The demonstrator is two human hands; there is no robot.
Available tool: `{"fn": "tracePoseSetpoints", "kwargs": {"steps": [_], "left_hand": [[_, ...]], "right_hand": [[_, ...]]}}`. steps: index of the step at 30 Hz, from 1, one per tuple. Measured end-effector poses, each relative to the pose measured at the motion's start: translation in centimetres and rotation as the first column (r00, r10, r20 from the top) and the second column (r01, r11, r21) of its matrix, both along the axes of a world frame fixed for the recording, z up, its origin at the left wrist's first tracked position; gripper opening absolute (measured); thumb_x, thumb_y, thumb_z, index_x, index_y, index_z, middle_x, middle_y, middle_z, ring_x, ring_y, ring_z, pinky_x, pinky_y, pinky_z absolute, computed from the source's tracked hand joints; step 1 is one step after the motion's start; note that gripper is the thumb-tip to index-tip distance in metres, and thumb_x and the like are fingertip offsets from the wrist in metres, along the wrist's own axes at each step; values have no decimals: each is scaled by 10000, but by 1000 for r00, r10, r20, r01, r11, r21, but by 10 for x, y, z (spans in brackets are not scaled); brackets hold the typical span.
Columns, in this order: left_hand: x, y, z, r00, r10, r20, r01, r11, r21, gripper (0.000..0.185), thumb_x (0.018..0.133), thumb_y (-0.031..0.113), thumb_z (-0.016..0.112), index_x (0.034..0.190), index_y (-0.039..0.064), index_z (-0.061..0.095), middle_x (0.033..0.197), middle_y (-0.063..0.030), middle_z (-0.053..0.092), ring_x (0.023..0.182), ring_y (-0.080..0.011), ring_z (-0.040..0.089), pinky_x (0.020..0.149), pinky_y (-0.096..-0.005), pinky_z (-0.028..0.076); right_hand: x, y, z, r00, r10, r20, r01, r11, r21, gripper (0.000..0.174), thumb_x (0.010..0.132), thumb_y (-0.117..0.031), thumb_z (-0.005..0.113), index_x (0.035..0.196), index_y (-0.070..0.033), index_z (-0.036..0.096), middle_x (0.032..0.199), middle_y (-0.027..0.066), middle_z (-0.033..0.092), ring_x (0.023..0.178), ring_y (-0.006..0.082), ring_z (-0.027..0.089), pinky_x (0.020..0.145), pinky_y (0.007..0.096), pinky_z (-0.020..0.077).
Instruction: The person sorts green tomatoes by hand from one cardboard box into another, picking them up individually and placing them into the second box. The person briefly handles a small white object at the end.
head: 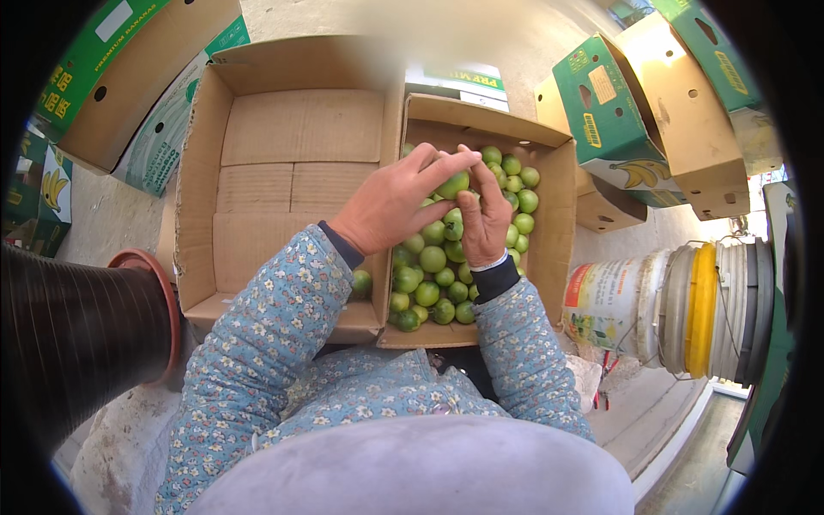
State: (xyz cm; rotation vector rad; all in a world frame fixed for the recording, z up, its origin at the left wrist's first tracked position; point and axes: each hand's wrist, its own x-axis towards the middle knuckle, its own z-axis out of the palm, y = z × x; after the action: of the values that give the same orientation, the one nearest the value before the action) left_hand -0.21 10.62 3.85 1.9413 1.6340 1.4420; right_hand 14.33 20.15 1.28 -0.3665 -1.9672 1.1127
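Note:
Both hands meet over the right-hand cardboard box (553, 225), which holds many loose green tomatoes (432, 259). Between my left hand (396, 199) and my right hand (486, 215) is one green tomato (454, 185). My left fingers and thumb reach around it from the left, and the fingertips of both hands come together above it. My right thumb is close to its lower right side; whether it presses on the fruit is hard to tell. The larger cardboard box (199, 193) beside it on the left has a green tomato (362, 284) in its lower right corner, partly behind my left sleeve.
Banana cartons stand at the upper left (129, 84) and upper right (611, 122). A stack of plastic buckets (669, 309) lies to the right. At the left is a dark ribbed stack with a reddish-brown rim (168, 309). Red-handled tools (605, 380) lie below the buckets.

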Motion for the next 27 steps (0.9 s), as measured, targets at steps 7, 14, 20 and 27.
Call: {"fn": "tracePoseSetpoints", "kwargs": {"steps": [7,14,20,27], "left_hand": [[-17,8,-14,904,428,18,-428,903,19,448,815,15,676,1231,84,524,1025,-140,568,908,-318,592,770,-377,499],[-31,8,-19,824,548,144,-544,837,-69,424,831,28,633,1236,26,509,1085,-179,570,932,-361,585,798,-403,502],[-36,7,-51,778,602,-179,-623,777,-94,416,847,42,599,1253,23,510,1209,-207,530,1131,-384,526,970,-435,436],[-32,11,-28,867,496,-40,-495,868,23,338,855,17,574,1192,30,570,1224,-178,543,1134,-371,531,981,-419,434]], "right_hand": [[23,60,-35,709,-610,354,305,718,626,347,863,-122,622,1208,-87,612,1147,178,602,1042,361,545,883,430,464],[25,63,-38,651,-599,467,319,774,547,229,832,-90,614,1060,-81,636,990,171,584,961,365,550,803,443,466],[33,31,10,750,-127,649,-7,980,200,191,807,-92,575,984,-51,631,873,186,562,850,376,576,762,441,477],[33,1,-19,556,-231,798,-229,881,414,286,751,-75,666,1031,-63,610,934,185,549,881,385,582,761,476,488]]}}
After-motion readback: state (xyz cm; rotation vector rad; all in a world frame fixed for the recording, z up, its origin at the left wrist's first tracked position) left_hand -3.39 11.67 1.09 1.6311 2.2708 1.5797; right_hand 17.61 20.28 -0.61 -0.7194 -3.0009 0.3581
